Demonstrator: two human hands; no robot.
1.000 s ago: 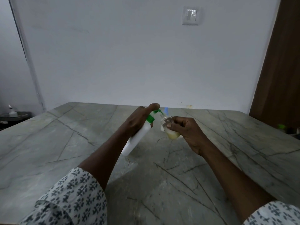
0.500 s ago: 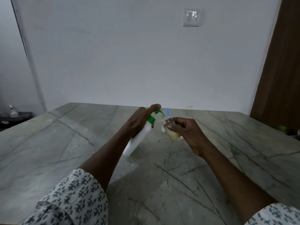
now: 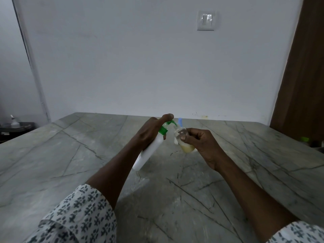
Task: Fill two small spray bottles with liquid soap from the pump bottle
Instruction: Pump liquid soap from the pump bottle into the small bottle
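While the wide grey-green stone tabletop (image 3: 70, 163) lies bare under both forearms, all the action sits near its far edge. The white pump bottle (image 3: 150, 151) is the big item, tilted with its base toward the person and its green pump head (image 3: 168, 122) leaning right. I read that as a way to aim the spout straight at the small opening. Whether its base touches the tabletop, I cannot tell.

The left hand (image 3: 150, 132) is wrapped round the bottle's upper body, with one digit laid on top of the pump head, placed to press.

The right hand (image 3: 198, 139) is curled round the small spray bottle (image 3: 188, 147), thumb across its clear side. It holds the bottle off the tabletop and tipped so the neck meets the spout. Pale yellow soap sits in its lower part, so by my judgement this one is partly filled.

Just behind the spout, a small blue piece (image 3: 180, 121) pokes up. It may belong to the second spray bottle, but it is too hidden to say.

Labels? None readable: the pump bottle shows plain white, the little one clear plastic.
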